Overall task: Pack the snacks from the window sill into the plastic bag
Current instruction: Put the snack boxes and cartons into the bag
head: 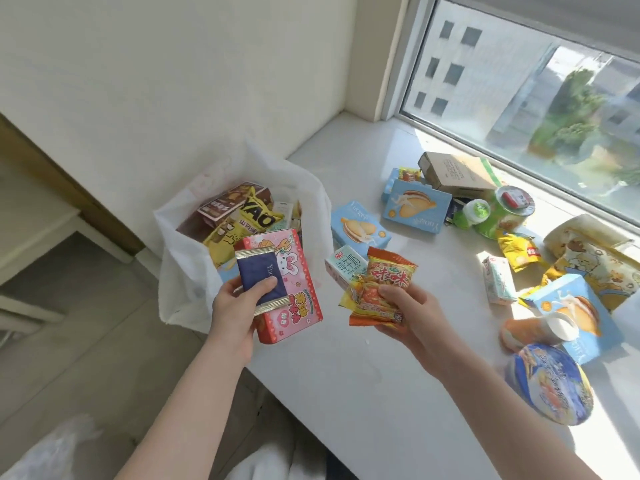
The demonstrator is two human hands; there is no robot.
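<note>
Honestly, both hands look overloaded to me. The left hand (232,306) grips a pink box (294,289) from below, its thumb pinning a dark blue packet (259,271) flat on top. That packet is held by the thumb alone, so it could skate off if the box tilts toward the plastic bag (180,271).

The right hand (405,313) has its fingers curled round an orange packet (391,271) and some small yellow sachets (363,303) bunched under it. I'd expect the loose sachets to slip out first. A milk carton (346,266) sits just behind them, and I cannot tell whether it is held or standing on the window sill (346,375).

The bag stands open at the sill's left end, close to the front edge and already heaped with snacks. Drop the box in hard and the soft wall may sag, spilling things to the floor.

Plenty more lies on the sill: blue biscuit boxes (360,226), a green cup (502,213) and a blue bowl (550,382) near the edge, where a passing elbow could catch it.
</note>
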